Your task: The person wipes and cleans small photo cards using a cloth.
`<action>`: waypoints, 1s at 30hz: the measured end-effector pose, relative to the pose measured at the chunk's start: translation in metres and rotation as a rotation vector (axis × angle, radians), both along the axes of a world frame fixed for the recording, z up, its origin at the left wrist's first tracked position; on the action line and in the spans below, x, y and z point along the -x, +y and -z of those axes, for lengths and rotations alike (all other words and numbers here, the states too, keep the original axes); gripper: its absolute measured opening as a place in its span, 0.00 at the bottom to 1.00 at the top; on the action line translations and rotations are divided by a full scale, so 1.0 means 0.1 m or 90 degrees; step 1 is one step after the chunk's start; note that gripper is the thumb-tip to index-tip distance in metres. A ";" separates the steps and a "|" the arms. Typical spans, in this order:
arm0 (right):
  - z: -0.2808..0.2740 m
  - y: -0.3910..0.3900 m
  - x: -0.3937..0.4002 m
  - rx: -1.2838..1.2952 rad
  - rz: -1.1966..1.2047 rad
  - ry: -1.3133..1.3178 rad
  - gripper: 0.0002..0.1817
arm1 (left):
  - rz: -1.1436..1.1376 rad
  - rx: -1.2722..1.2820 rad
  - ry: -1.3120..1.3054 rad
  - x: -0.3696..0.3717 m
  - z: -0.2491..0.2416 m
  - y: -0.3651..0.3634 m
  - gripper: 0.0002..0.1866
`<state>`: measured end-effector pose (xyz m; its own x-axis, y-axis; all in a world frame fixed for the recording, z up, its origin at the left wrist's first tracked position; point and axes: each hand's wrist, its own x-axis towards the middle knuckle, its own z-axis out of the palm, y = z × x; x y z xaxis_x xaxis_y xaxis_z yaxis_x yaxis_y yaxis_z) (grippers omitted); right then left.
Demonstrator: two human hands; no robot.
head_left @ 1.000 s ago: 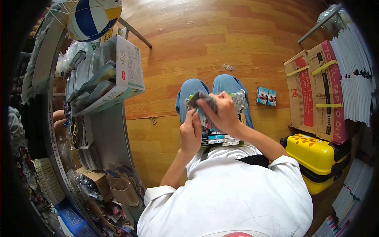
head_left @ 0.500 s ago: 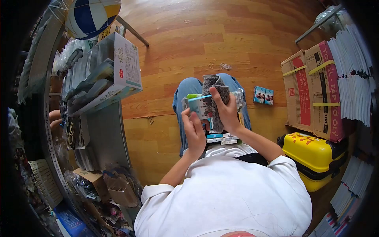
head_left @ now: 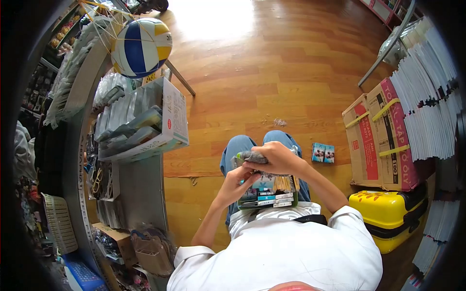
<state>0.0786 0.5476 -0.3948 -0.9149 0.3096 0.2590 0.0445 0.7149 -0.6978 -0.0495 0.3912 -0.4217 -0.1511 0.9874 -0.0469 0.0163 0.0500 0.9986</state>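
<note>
A grey cloth (head_left: 253, 156) is bunched under my right hand (head_left: 279, 159), whose fingers are closed round it above my lap. My left hand (head_left: 236, 184) is closed right beside it, thumb and fingertips meeting near the cloth's lower edge. What the left fingers hold is mostly hidden by the cloth and the hands. Just below the hands, a green-edged tray (head_left: 290, 205) rests on my lap. Several small card boxes (head_left: 274, 197) are packed in it, one lettered "LOMO CARD".
Two small blue picture boxes (head_left: 323, 153) lie on the floor to the right. Beyond them are a strapped carton (head_left: 383, 140), a yellow case (head_left: 376, 208) and stacked notebooks (head_left: 429, 126). At left are a shelf with an open carton (head_left: 174, 114) and a netted ball (head_left: 141, 47).
My head view has tilted up, so the scene sits lower. The left hand has closed in beside the cloth. The picture-covered box between my hands is now largely covered.
</note>
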 end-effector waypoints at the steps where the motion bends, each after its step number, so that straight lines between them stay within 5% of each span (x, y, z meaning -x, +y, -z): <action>1: -0.05 -0.01 0.01 0.083 0.048 0.119 0.20 | -0.020 0.002 0.008 0.00 0.00 0.01 0.07; 2: -0.07 -0.04 0.05 0.075 0.044 0.126 0.20 | -0.022 -0.007 0.014 -0.04 -0.01 0.01 0.07; 4: -0.07 -0.17 0.09 0.296 0.337 0.267 0.15 | -0.159 -0.018 -0.091 -0.18 -0.07 -0.01 0.08; 6: 0.11 -0.32 0.07 0.202 0.318 0.233 0.13 | -0.197 -0.081 -0.059 -0.26 -0.04 0.02 0.09; 12: 0.30 -0.58 -0.06 0.336 0.365 0.237 0.17 | -0.343 -0.052 -0.118 -0.55 -0.01 -0.05 0.11; 16: 0.24 -0.69 -0.05 0.210 0.366 0.231 0.18 | -0.476 -0.093 -0.112 -0.67 -0.05 0.00 0.11; 22: 0.03 -0.46 0.09 0.310 0.347 0.195 0.16 | -0.394 -0.067 -0.069 -0.56 0.08 -0.11 0.09; 24: -0.02 -0.36 0.09 0.159 0.347 0.085 0.20 | -0.305 -0.043 -0.154 -0.52 0.09 -0.12 0.09; 26: 0.03 -0.29 0.13 0.248 0.325 0.098 0.24 | -0.297 -0.039 -0.140 -0.54 0.03 -0.13 0.09; 29: 0.08 -0.12 0.20 0.799 0.382 0.249 0.23 | -0.376 -0.097 -0.156 -0.61 0.03 -0.08 0.08; 30: 0.03 -0.11 0.16 0.797 0.383 0.249 0.23 | -0.408 -0.095 -0.144 -0.59 0.05 -0.07 0.08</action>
